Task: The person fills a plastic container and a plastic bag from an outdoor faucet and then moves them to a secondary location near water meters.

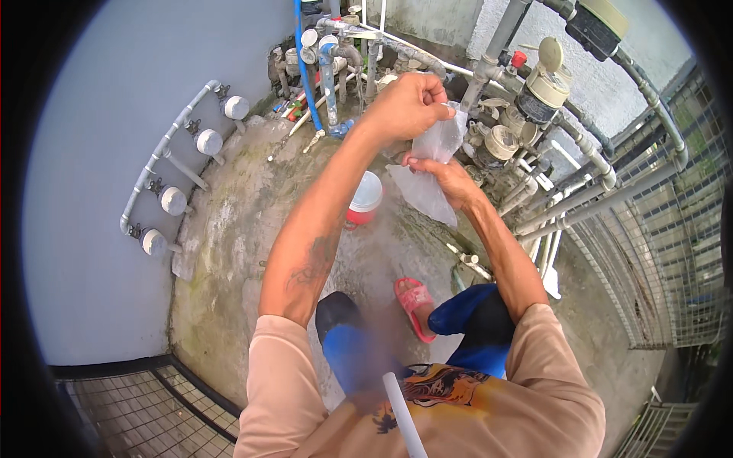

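A translucent whitish plastic bag (422,195) hangs between my two hands in front of the pipes. My left hand (405,107), the higher of the two, has its fingers closed in a pinch at the bag's upper end. Lower down, my right hand (452,182) is closed around the bag's middle, its thumb pressed on the plastic. The bag's loose lower part spreads out below that grip. Whatever the bag may contain, I cannot make out. Beyond my left forearm, a red and white bucket (366,192) stands on the wet concrete, partly covered by the arm.
Grey pipes with water meters (544,93) crowd the right side. More meters (209,142) line a pipe along the left wall. A blue pipe (308,69) rises at the back. White pipe pieces (469,261) lie near my pink slipper (413,302). Wire mesh (649,259) stands right.
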Demonstrator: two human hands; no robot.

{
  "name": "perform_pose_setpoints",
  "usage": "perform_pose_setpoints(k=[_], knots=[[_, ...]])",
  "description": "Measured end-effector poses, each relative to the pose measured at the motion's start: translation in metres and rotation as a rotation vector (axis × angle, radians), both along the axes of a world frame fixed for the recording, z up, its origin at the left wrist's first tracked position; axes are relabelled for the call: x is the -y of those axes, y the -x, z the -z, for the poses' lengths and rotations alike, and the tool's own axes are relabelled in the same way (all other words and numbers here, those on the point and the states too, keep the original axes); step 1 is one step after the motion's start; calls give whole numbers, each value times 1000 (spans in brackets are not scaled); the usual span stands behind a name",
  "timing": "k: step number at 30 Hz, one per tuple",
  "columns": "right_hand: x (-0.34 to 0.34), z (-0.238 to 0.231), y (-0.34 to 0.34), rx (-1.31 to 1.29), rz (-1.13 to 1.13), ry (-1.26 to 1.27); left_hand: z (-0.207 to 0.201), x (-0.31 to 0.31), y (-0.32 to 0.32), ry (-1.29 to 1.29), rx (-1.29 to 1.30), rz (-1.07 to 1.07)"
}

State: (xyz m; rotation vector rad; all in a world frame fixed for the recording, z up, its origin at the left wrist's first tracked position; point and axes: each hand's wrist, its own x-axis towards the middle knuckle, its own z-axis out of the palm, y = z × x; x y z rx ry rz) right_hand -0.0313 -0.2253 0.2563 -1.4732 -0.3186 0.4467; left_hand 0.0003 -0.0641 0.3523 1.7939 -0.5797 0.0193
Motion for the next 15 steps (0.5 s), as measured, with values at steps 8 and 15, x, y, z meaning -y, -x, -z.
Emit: perform_pose_setpoints(k=[8, 15], knots=[[46, 25, -2, -182, -122, -184, 77, -25, 2, 320, -392, -286], [97, 109, -24, -310, 166, 44, 234, -89, 82, -10, -485, -290]])
